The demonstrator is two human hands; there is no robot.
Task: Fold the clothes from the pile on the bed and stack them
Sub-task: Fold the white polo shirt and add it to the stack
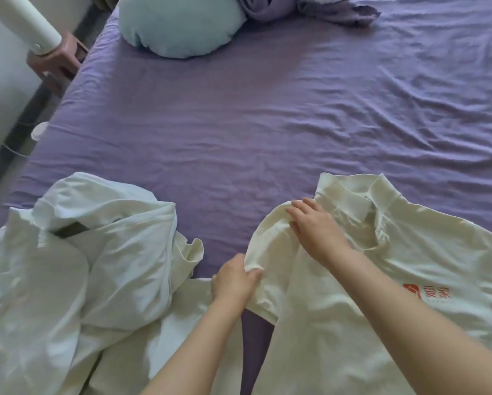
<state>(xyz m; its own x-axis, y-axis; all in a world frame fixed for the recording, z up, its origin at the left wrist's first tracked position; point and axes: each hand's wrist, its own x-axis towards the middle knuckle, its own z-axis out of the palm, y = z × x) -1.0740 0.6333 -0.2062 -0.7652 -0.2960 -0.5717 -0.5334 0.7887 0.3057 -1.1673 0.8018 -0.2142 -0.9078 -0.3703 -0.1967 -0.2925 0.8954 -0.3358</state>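
Note:
A cream collared shirt (410, 280) with a small red logo lies spread on the purple bed (267, 124) at the lower right, collar pointing away from me. My left hand (234, 282) pinches the edge of its left sleeve near the shoulder. My right hand (316, 226) rests flat, fingers straight, on the folded-in shoulder beside the collar. A crumpled pile of white clothes (82, 266) sits at the lower left, apart from the shirt.
A pale blue round pillow (179, 24) lies at the head of the bed, with a bunched purple blanket (310, 7) beside it. A wooden nightstand (59, 58) and a white tube stand off the bed's left edge.

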